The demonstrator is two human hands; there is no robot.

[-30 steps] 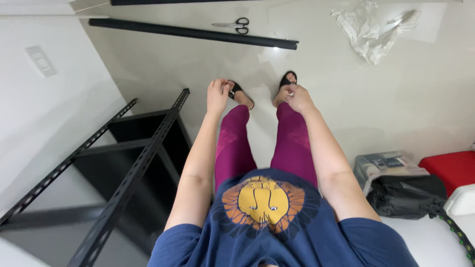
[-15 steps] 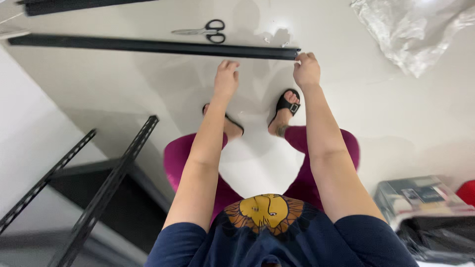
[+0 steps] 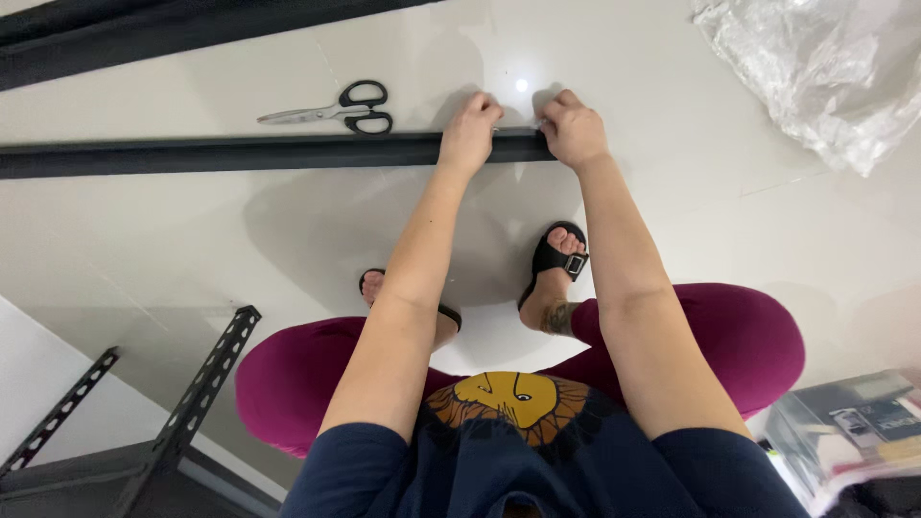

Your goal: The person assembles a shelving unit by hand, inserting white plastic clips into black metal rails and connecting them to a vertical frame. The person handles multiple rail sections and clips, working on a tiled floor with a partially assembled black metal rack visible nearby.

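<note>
I am squatting over a pale glossy floor. A long black metal bar (image 3: 240,153) lies across it from the left edge to the middle. My left hand (image 3: 469,133) grips the bar a little in from its right end. My right hand (image 3: 572,129) closes over the bar's right end. Black-handled scissors (image 3: 336,107) lie just beyond the bar, left of my left hand. My feet in black sandals (image 3: 554,259) stand below the bar.
A second black bar (image 3: 144,34) lies at the top left. Crumpled clear plastic wrap (image 3: 825,67) sits at the top right. A black perforated shelf frame (image 3: 182,412) stands at the lower left. A clear plastic box (image 3: 844,422) with papers is at the lower right.
I have squatted lower and leaned forward. Both hands went from near my feet out to the bar's right end and closed on it.
</note>
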